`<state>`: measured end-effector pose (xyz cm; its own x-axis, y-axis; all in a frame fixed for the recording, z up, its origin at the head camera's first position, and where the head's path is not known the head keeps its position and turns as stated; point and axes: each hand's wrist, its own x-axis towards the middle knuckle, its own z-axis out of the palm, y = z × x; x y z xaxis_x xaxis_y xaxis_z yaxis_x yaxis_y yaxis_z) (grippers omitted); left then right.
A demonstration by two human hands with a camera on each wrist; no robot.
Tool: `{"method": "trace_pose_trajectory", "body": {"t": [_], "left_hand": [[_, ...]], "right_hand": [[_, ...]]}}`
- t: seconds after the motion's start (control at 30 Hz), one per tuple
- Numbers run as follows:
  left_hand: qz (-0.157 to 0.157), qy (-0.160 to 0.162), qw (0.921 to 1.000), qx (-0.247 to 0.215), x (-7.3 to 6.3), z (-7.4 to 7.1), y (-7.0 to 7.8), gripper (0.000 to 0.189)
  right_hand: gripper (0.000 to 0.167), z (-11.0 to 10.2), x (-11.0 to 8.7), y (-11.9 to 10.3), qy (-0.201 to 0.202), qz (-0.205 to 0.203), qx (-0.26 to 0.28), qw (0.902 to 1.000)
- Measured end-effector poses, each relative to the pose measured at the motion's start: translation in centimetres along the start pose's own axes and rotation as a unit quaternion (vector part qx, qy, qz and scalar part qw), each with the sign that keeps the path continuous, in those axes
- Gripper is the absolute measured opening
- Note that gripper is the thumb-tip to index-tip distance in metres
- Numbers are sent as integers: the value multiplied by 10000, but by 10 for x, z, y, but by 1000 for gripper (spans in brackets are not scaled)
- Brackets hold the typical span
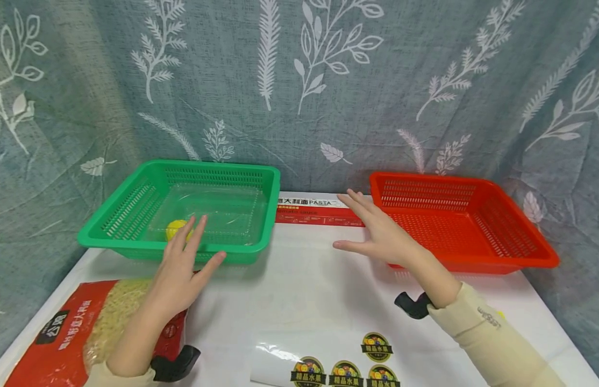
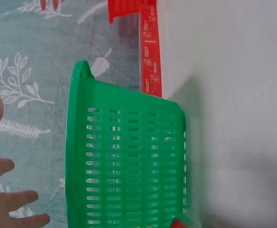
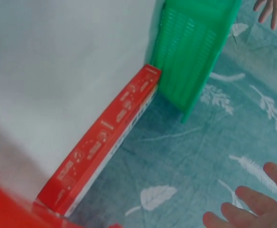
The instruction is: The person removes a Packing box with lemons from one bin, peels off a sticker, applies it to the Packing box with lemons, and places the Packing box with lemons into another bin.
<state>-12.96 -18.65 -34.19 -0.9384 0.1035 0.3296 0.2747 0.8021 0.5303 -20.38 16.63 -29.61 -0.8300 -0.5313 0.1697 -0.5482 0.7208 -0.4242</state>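
Observation:
My left hand (image 1: pixel 178 274), fingers spread and holding nothing, is over the front rim of the green basket (image 1: pixel 241 250). Inside that basket lie a clear plastic tray (image 1: pixel 227 215) and a round yellow thing (image 1: pixel 173 228), partly covered by my left fingers. With fingers extended and thumb apart, my right hand (image 1: pixel 382 231) hovers by the left side of the red basket (image 1: pixel 473 263). Nothing is in its grasp. In the left wrist view the left hand (image 2: pixel 5 199) shows beside the green basket wall; the right wrist view catches the right hand's fingers (image 3: pixel 252 204).
Between the baskets at the back lies a long red-and-white pasta box (image 1: pixel 319 215). A bag of pasta (image 1: pixel 72 338) is at the front left, partly under my left arm. Round fruit stickers (image 1: pixel 346 373) on a clear sheet lie at the front. A patterned curtain (image 1: pixel 299 80) hangs behind.

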Motion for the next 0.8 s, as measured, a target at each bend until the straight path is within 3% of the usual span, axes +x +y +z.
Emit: {"method": "trace_pose_trajectory", "body": {"t": [0.27, 0.57, 0.8], "left_hand": [[-401, 467, 9966, -545, -6, 5, -1, 66], [-822, 1122, 9843, -1088, -8, 9, -5, 48], [-1448, 1153, 9717, -1465, -10, 10, -3, 43]], "right_hand": [[84, 19, 23, -10, -49, -235, 131, 9996], [72, 40, 52, -22, 66, -405, 323, 9986], [67, 54, 71, -35, 70, -398, 330, 9986]]}}
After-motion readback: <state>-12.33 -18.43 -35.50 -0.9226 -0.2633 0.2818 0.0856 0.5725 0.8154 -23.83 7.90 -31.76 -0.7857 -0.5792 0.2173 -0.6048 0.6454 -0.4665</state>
